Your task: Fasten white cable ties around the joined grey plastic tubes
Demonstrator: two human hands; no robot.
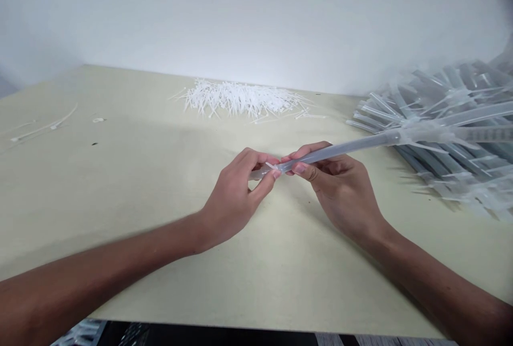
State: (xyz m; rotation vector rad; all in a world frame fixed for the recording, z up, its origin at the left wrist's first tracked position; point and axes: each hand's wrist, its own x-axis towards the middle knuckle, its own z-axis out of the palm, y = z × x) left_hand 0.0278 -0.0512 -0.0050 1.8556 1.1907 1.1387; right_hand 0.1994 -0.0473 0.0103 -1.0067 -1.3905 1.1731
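Bright diffuse light, soft shadow under the right hand (342, 199), blurred right edge

Stacked plastic tubes (452, 89) block the right; loose cable ties (240, 99) lie well ahead.

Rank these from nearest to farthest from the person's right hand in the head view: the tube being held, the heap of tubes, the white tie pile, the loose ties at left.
From the right hand:
1. Clear tube, held in it.
2. Heap of clear tubes, to the right.
3. Pile of white cable ties, farther ahead.
4. Loose cable ties, far left.
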